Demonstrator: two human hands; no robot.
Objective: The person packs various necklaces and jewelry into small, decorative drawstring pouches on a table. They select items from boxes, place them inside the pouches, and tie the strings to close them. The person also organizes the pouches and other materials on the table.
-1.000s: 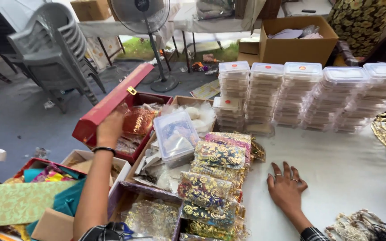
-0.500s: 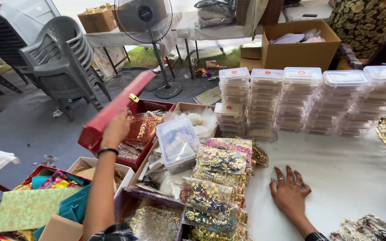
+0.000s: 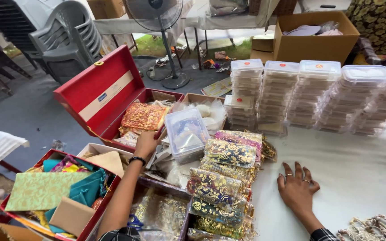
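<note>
Left hand at the front edge of an open red box holding orange patterned packets. Right hand flat, fingers spread, on white tablecloth. Stacked clear lidded containers at one o'clock; brocade pouches between the hands.
</note>
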